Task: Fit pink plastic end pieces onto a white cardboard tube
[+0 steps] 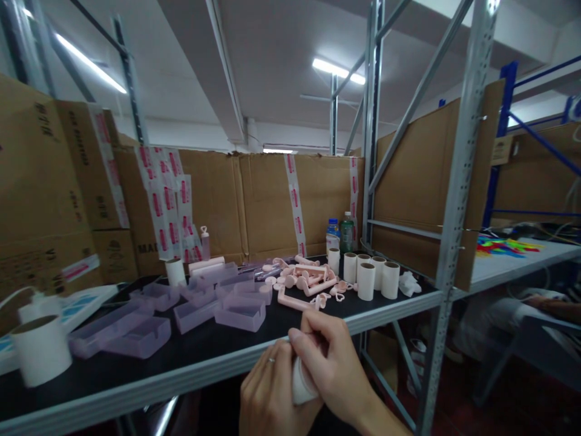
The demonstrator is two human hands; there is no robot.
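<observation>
White tube: small, smooth, cylindrical, probably paper or plastic, though most of it is hidden. Held at the near edge of the bench, just below the shelf lip, between both hands. Long axis seems to run roughly upright, tilted slightly left.

Left hand: cupped round the tube from the left, a ring on one finger, fingers closed against it.

Right hand: wrapped over the tube from the right and above, fingertips pressed at its top; this hand covers more of it.

Black shelf top: matte, with a grey metal rim.

Lilac trays: translucent plastic, shallow, rectangular, scattered left and centre, beyond the hands.

Pink parts: glossy moulded plastic, rods and discs, heaped far centre.

White tubes: matching cylinders standing upright in a cluster, far right of the hands.

White cup: near left, upright.

Cardboard boxes: brown, taped, forming the back wall.

Two bottles: standing at the far edge.
</observation>
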